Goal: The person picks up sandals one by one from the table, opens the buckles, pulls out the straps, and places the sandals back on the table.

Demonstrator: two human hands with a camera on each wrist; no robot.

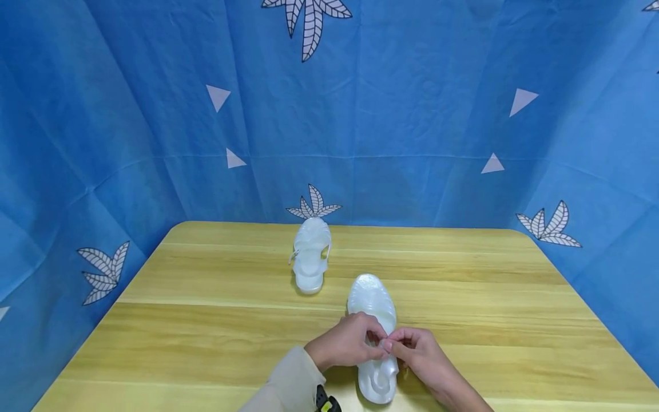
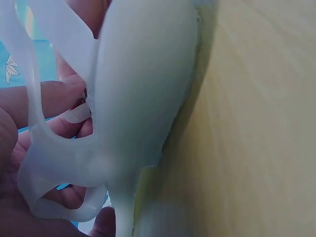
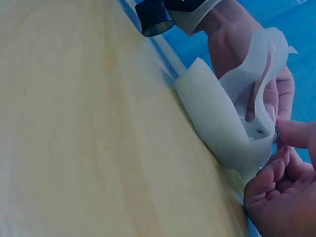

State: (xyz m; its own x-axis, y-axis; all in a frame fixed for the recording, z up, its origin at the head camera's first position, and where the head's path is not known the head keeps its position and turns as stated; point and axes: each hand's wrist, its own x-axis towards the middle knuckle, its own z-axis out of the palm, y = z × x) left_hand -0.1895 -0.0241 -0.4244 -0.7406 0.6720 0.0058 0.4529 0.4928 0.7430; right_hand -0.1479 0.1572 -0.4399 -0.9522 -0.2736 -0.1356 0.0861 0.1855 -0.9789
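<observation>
A translucent white sandal [image 1: 372,300] lies sole down near the front of the wooden table, toe pointing away. My left hand [image 1: 350,342] comes over its left side, thumb and fingers pinching the ankle strap [image 2: 64,37]. From the right, my right hand [image 1: 421,356] pinches the strap's small metal buckle [image 3: 276,132] between thumb and fingers. The fingertips of both hands meet above the middle of the sandal. Below the hands the heel [image 1: 377,386] shows, with a curled loop of strap over it. The strap's end is partly hidden by the fingers.
A second white sandal [image 1: 310,237] stands farther back and to the left, toe at the table's rear edge. Blue cloth [image 1: 391,114] with leaf and triangle prints hangs behind and on both sides of the table [image 1: 489,297]. A black band [image 1: 325,400] sits on the left wrist.
</observation>
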